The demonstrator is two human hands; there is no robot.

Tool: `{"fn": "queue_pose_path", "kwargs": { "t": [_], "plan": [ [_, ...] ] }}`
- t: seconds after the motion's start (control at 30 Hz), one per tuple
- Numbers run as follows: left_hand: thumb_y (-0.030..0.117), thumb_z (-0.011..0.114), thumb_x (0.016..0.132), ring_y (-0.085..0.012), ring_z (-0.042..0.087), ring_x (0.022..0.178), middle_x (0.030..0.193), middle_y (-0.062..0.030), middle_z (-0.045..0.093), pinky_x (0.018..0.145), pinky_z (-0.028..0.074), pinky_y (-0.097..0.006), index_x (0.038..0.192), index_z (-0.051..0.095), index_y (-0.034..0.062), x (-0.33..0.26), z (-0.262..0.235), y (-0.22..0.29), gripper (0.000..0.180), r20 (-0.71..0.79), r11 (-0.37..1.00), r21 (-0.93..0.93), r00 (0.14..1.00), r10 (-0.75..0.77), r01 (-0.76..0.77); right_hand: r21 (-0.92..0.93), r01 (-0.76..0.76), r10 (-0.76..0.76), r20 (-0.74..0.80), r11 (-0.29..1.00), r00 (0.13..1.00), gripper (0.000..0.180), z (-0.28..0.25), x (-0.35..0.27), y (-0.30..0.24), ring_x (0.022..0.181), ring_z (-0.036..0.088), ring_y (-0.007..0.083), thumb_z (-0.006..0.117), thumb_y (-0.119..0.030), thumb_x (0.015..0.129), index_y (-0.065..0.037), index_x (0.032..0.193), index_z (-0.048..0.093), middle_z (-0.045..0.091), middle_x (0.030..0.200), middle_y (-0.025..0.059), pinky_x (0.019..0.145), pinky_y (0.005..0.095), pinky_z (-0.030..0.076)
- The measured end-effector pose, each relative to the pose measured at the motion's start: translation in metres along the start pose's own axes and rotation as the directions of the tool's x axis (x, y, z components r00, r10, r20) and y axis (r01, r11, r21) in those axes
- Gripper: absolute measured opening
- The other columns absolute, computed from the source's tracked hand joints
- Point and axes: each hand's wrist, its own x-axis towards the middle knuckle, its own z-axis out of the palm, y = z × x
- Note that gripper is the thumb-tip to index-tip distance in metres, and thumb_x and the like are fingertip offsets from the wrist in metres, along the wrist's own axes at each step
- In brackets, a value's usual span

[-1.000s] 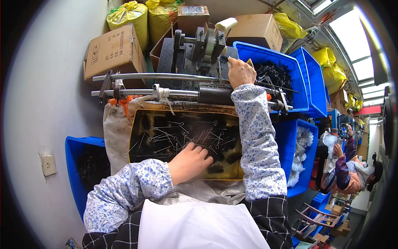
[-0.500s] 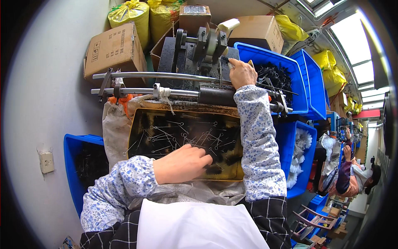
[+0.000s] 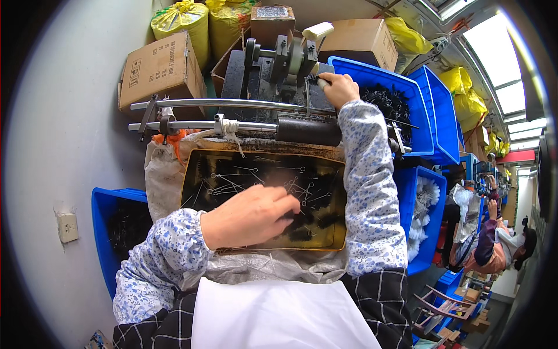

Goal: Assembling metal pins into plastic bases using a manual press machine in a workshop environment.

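Observation:
Over the yellow tray [image 3: 264, 248] my left hand [image 3: 250, 215] hovers with its fingers curled together. Something dark shows under its fingertips, too hidden to name. Wire pieces with looped ends [image 3: 232, 185] and black bristle tufts [image 3: 299, 234] lie in the tray. Farther up, my right hand [image 3: 342, 90] is closed in a pinch on a small black bristle brush [image 3: 312, 78], beside the wheel of the dark bench machine [image 3: 296, 61]. Something pale, possibly a finger cover, shows at the pinch. The brush's wire stem cannot be made out.
Two metal rods [image 3: 192, 126] cross between tray and machine. A blue bin [image 3: 427, 125] of black brushes stands right, a blue bin [image 3: 439, 218] of white brushes nearer. Another blue bin [image 3: 102, 232] is left. Cardboard boxes [image 3: 160, 70] and yellow sacks [image 3: 183, 26] stand behind. A person [image 3: 494, 247] sits far right.
My right hand has turned, its wrist shifting right and its fingers slightly up beside the wheel. My left hand has risen a little from the tray, its fingers more curled.

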Motion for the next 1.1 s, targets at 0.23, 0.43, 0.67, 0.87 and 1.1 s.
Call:
{"fn": "queue_pose_path", "kwargs": {
  "t": [0.23, 0.43, 0.67, 0.87, 1.1],
  "plan": [
    [0.010, 0.058, 0.077, -0.0273, 0.056, 0.077, 0.081, -0.0114, 0.054, 0.071, 0.046, -0.035, 0.090, 0.054, 0.0019, 0.007, -0.007, -0.011, 0.016, -0.158, 0.996, -0.052, 0.985, -0.075, 0.068, -0.080, 0.000, 0.009, 0.117, 0.997, 0.993, 0.029, 0.000, 0.003, -0.009, 0.110, 0.046, 0.0229, 0.051, -0.031, 0.086, -0.026, 0.113, 0.060, 0.061, 0.107, 0.0059, 0.091, 0.0391, 0.032],
    [0.011, 0.059, 0.078, -0.0264, 0.056, 0.077, 0.081, -0.0104, 0.054, 0.070, 0.046, -0.035, 0.091, 0.054, 0.0030, 0.000, -0.007, -0.011, 0.016, -0.128, 0.998, -0.026, 0.990, -0.065, 0.062, -0.231, 0.151, -0.152, 0.014, 0.961, 0.988, 0.028, 0.002, -0.010, -0.016, 0.104, 0.045, 0.0192, 0.050, -0.016, 0.085, -0.021, 0.110, 0.062, 0.061, 0.106, -0.0007, 0.085, 0.0370, 0.031],
    [0.012, 0.059, 0.078, -0.0267, 0.056, 0.077, 0.081, -0.0108, 0.055, 0.070, 0.045, -0.036, 0.091, 0.054, 0.0037, -0.003, -0.010, -0.008, 0.016, -0.120, 0.998, -0.020, 0.991, -0.065, 0.063, -0.296, 0.247, -0.320, -0.229, 0.923, 0.919, 0.024, 0.013, -0.010, -0.007, 0.096, 0.047, 0.0204, 0.053, -0.014, 0.083, -0.019, 0.105, 0.061, 0.059, 0.097, 0.0001, 0.081, 0.0354, 0.034],
    [0.012, 0.059, 0.078, -0.0268, 0.056, 0.077, 0.082, -0.0104, 0.055, 0.070, 0.045, -0.035, 0.091, 0.054, 0.0041, -0.003, -0.008, -0.009, 0.017, -0.118, 0.999, -0.016, 0.992, -0.051, 0.049, -0.265, 0.263, -0.336, -0.284, 0.928, 0.898, 0.024, 0.013, -0.006, -0.004, 0.096, 0.048, 0.0206, 0.052, -0.015, 0.084, -0.020, 0.105, 0.061, 0.059, 0.097, 0.0009, 0.081, 0.0355, 0.035],
    [0.013, 0.060, 0.079, -0.0250, 0.056, 0.083, 0.086, -0.0083, 0.056, 0.075, 0.043, -0.034, 0.094, 0.053, 0.0054, -0.003, -0.008, -0.008, 0.018, -0.059, 0.995, -0.028, 0.994, -0.097, 0.096, -0.245, 0.223, -0.282, -0.240, 0.944, 0.929, 0.023, 0.014, -0.013, -0.003, 0.093, 0.050, 0.0208, 0.052, -0.014, 0.084, -0.019, 0.106, 0.061, 0.059, 0.095, 0.0015, 0.081, 0.0345, 0.035]
  ]
}}
